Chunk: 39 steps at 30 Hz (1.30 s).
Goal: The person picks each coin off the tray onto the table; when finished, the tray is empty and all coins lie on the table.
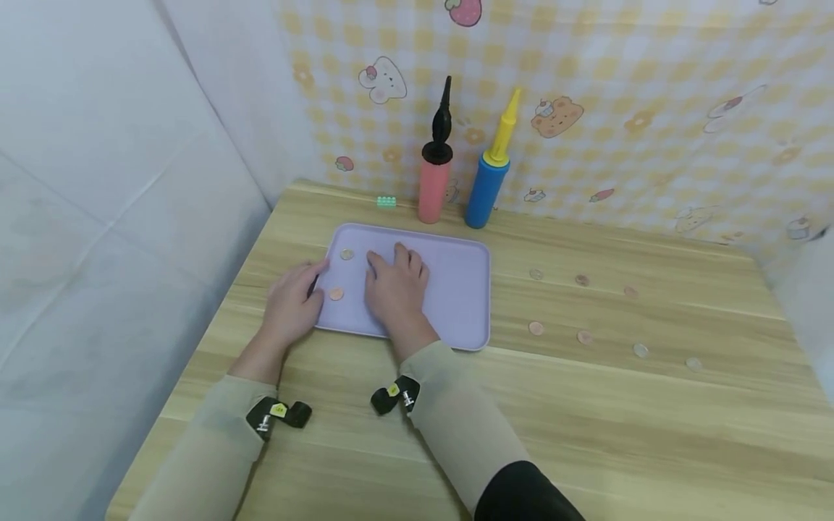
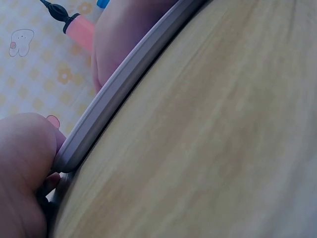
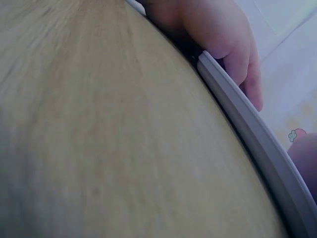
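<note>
A lilac tray (image 1: 456, 289) lies on the wooden table. At its left rim, my left hand (image 1: 293, 300) holds the edge, thumb towards the tray; part of its grip is hidden. Two coins lie near that hand: a silvery coin (image 1: 347, 254) towards the back and a copper coin (image 1: 336, 294) in front of it. My right hand (image 1: 396, 286) is palm down over the tray's middle, fingers spread and reaching towards its back rim. What lies beneath the right fingertips is hidden. In the left wrist view the tray's rim (image 2: 119, 89) runs diagonally past both hands.
Right of the tray, several coins lie in two rows, including a copper coin (image 1: 536, 328) and a silver coin (image 1: 641, 350). Behind the tray stand a pink hand pump (image 1: 433, 192) and a blue hand pump (image 1: 485, 194). A small green block (image 1: 386, 202) sits left of them.
</note>
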Available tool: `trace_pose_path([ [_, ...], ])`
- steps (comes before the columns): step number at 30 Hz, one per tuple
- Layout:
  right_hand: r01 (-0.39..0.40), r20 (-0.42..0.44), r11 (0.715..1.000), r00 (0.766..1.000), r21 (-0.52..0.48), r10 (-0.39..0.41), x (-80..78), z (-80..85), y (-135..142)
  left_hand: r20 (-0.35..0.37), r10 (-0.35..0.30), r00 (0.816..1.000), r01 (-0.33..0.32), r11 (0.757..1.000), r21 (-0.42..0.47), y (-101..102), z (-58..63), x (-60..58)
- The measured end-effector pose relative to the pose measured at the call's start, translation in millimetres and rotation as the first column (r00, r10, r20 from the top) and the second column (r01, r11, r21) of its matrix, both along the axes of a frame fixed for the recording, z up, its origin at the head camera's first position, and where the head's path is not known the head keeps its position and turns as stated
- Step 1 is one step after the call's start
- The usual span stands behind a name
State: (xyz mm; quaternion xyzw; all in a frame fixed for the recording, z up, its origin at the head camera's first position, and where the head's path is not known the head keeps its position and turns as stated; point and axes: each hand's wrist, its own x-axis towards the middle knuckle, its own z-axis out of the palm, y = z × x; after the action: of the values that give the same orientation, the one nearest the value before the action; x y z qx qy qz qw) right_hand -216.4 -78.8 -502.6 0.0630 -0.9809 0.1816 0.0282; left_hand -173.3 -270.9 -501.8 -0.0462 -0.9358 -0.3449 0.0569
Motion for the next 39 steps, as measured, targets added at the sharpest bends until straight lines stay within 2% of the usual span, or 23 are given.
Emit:
trace_pose_path([
  [6,0.037,-0.045,0.994,0.998,-0.101,-0.041,0.8,2.3,3.9,0.014,-0.003,1.000,0.003,1.000,-0.001,0.3,0.2,-0.2],
  [12,0.074,-0.018,0.982,0.997,-0.173,-0.078,-0.6,5.4,6.3,0.018,-0.004,1.000,0.004,1.000,-0.002,1.0,1.7,0.5],
  [32,0.090,0.090,0.980,0.993,-0.180,-0.075,-1.6,6.5,9.9,0.034,-0.007,0.999,0.007,1.000,-0.008,2.2,0.6,1.6],
  [39,0.066,0.023,0.974,0.998,-0.216,-0.063,-2.1,4.4,9.3,0.017,-0.001,1.000,0.001,1.000,-0.003,1.3,2.2,3.4],
])
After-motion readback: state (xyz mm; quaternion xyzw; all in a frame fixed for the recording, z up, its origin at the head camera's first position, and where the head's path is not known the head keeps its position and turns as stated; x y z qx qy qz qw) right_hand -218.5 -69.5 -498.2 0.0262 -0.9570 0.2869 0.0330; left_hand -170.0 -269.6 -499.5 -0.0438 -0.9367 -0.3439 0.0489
